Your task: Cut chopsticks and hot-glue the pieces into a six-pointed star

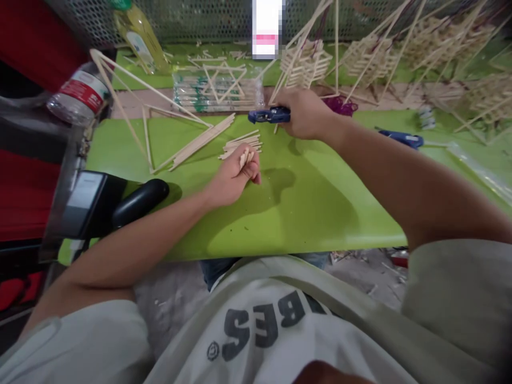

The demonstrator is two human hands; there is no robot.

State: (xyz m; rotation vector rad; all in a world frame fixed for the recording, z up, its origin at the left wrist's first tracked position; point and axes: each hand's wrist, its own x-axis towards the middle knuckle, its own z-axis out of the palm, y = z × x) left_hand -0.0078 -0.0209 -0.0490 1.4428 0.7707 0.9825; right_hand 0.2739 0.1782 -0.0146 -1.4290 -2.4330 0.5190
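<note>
My left hand (236, 178) is closed around a small bundle of short wooden sticks (247, 157), their cut ends showing above the fingers. Just beyond it, a loose pile of short wooden sticks (248, 141) lies on the green tabletop. My right hand (306, 113) grips a blue hand tool (269, 115) whose head points left, above the table; its exact kind is unclear. Longer wooden sticks (204, 141) lie side by side left of the pile. A triangular stick frame (146, 128) stands at the left.
Stick structures (306, 64) crowd the back right. A clear packet of sticks (188, 93) lies at the back, near a bottle of yellow liquid (144, 45). A red-labelled bottle (80, 96) and a black object (140, 202) are left. A blue glue gun (402, 138) lies right.
</note>
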